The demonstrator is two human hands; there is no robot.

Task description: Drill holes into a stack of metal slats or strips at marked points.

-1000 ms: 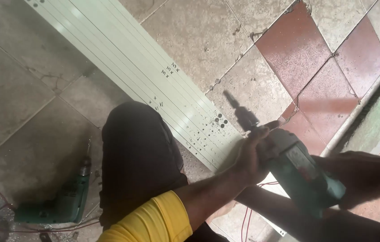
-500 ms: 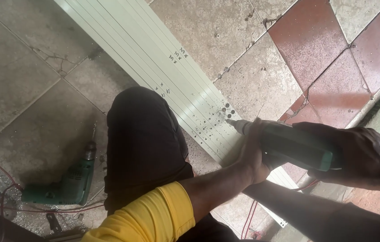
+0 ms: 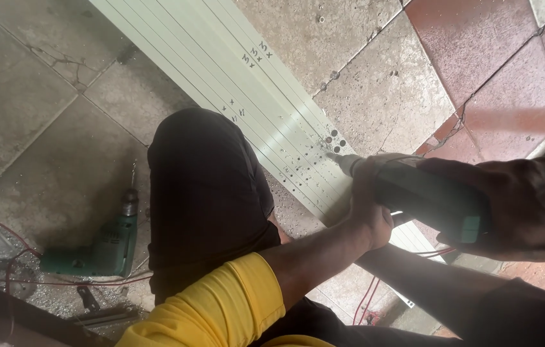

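— Held with 2 hands, that green drill [image 3: 423, 196]?

— Yes. Right hand [image 3: 529, 205] wrapped around the rear grip at the right edge of the frame, left hand [image 3: 369, 209] clamped on the front barrel just behind the chuck. Probably for steadiness, keeping the bit square to the work.

— And the bit?

— Touching the pale green metal strip [image 3: 240, 90], right among a cluster of small holes near centre. Strip laid flat on the tiled floor [image 3: 41, 115], running from upper left down towards lower right.

— Pinned by anything?

— Dark-trousered knee [image 3: 205, 193] just beside the strip, perhaps bracing it; contact hard to tell.

— Arm pose?

— Left forearm coming up from the yellow sleeve [image 3: 221, 302] at the bottom, wrist bent over the barrel. Right arm crossing low from the right.

— Anything else?

— 1 more green drill [image 3: 102, 247] lying at lower left, red cord [image 3: 2, 225] beside it, well apart from both hands.
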